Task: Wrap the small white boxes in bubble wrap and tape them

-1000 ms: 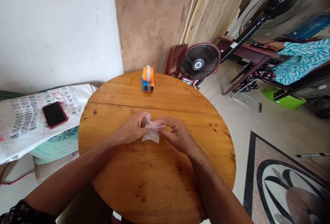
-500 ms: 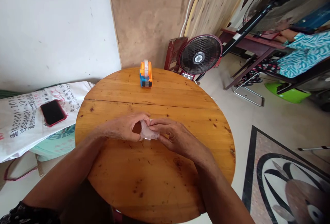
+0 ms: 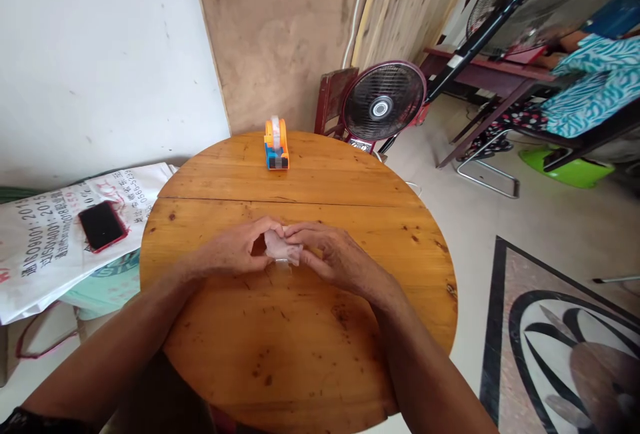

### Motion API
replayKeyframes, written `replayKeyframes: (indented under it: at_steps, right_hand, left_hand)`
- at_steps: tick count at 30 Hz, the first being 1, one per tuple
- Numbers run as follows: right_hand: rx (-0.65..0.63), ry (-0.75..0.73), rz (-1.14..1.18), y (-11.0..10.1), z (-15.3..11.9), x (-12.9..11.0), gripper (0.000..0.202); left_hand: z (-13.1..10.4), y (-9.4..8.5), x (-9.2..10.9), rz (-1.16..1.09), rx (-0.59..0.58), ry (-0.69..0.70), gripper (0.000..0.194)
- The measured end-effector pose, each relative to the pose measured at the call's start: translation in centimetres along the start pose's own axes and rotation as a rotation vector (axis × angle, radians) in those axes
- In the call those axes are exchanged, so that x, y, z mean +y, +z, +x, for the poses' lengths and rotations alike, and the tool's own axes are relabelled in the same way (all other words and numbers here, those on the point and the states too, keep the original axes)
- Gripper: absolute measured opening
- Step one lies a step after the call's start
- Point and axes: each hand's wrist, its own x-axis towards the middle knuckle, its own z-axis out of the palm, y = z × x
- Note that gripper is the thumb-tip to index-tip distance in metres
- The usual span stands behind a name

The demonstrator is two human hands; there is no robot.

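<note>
Between my two hands, over the middle of the round wooden table [image 3: 280, 354], is a small whitish, crumpled, see-through piece [image 3: 281, 247], thin like film or paper; its exact kind I cannot make out. My left hand [image 3: 235, 245] pinches its left side with thumb and forefinger. On the right side, my right hand [image 3: 333, 254] grips it with thumb and fingers. A clear strip, like tape, shows at its lower edge. Farther back on the table stands an orange and blue tape dispenser [image 3: 277, 146] with a roll of clear tape in it.
To the left, a phone [image 3: 103, 226] lies on a white printed sack [image 3: 40, 247]. Behind the table are a red-framed fan [image 3: 384, 101] and a wooden chair [image 3: 334, 101]. A person in a blue and white patterned garment [image 3: 590, 87] sits at a desk at right.
The view has shifted slightly. My fingers have closed in a little around the whitish piece, both hands still holding it. The dispenser and phone stay where they were.
</note>
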Motion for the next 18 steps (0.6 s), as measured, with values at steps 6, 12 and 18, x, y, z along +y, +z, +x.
replayKeyframes:
  at_steps: [6, 12, 18]
  right_hand:
    - [-0.054, 0.154, 0.261, -0.6, 0.6, 0.6, 0.034]
    - [-0.056, 0.291, 0.473, 0.7, 1.0, 0.9, 0.051]
    - [0.055, 0.379, 0.615, 1.0, 1.4, 0.5, 0.056]
  left_hand:
    - [0.8, 0.3, -0.7, -0.561, 0.043, -0.203, 0.032]
    - [1.0, 0.3, -0.2, -0.750, 0.063, -0.303, 0.038]
    - [0.7, -0.1, 0.4, -0.805, -0.009, -0.162, 0.049]
